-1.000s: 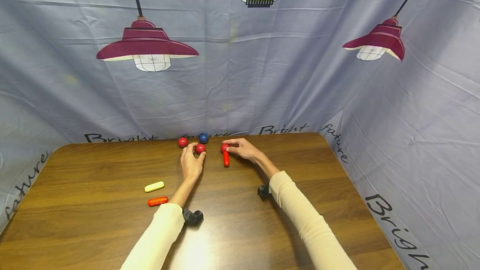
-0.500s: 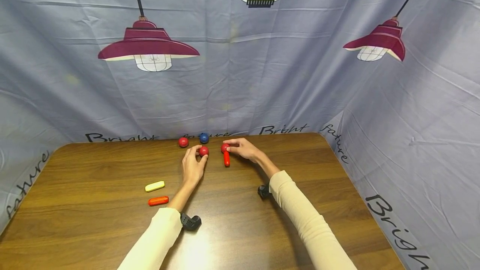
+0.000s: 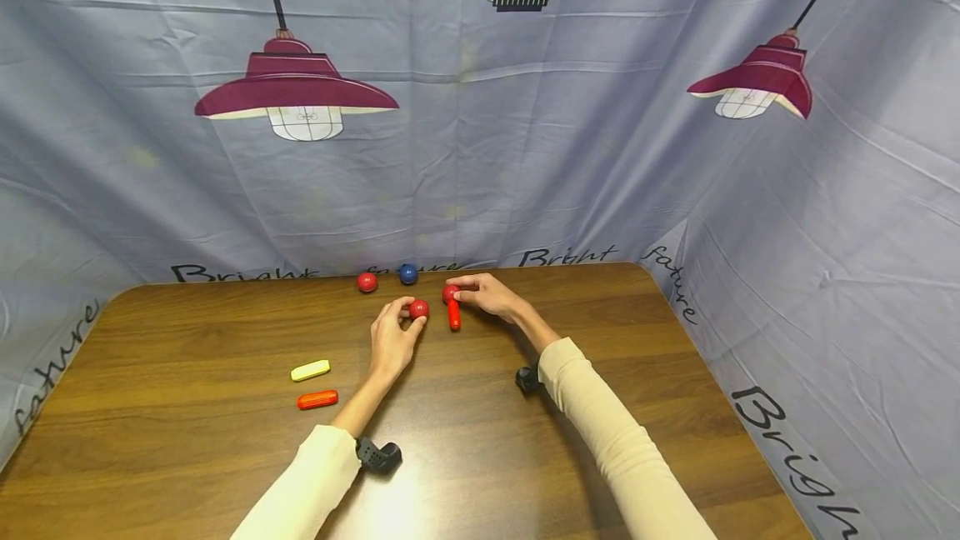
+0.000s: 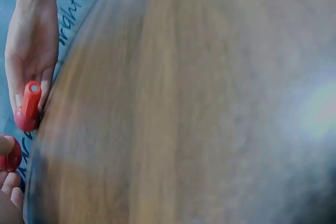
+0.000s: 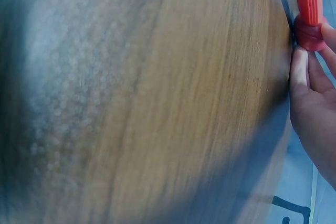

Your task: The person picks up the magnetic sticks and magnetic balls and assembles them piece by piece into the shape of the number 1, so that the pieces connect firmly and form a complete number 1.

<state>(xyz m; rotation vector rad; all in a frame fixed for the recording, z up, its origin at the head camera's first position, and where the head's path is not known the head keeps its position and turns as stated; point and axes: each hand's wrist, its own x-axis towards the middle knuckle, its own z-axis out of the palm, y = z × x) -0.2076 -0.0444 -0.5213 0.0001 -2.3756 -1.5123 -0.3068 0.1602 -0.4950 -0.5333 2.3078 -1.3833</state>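
My left hand (image 3: 392, 338) pinches a red ball (image 3: 418, 309) between thumb and fingers, close over the table's far part. Just to its right, my right hand (image 3: 486, 296) grips the head of a red maraca-shaped piece (image 3: 454, 317), a ball with a ribbed handle. That handle points back toward me; in the right wrist view the ribbed handle (image 5: 310, 3) rises from the round head (image 5: 307, 36), with fingers and thumb around the head. In the left wrist view, the left-hand ball (image 4: 14, 157) shows only partly, at the frame's edge.
Another red ball (image 3: 367, 282) and a blue ball (image 3: 408, 274) sit at the wooden table's (image 3: 187, 457) far edge. A yellow handle-like piece (image 3: 311, 371) and a red ribbed one (image 3: 318, 400) lie left of my left forearm. A printed curtain (image 3: 420, 190) hangs behind.
My left hand has moved right and slightly nearer to me with the red ball, away from the other balls and toward the right hand. The right hand has stayed in place.
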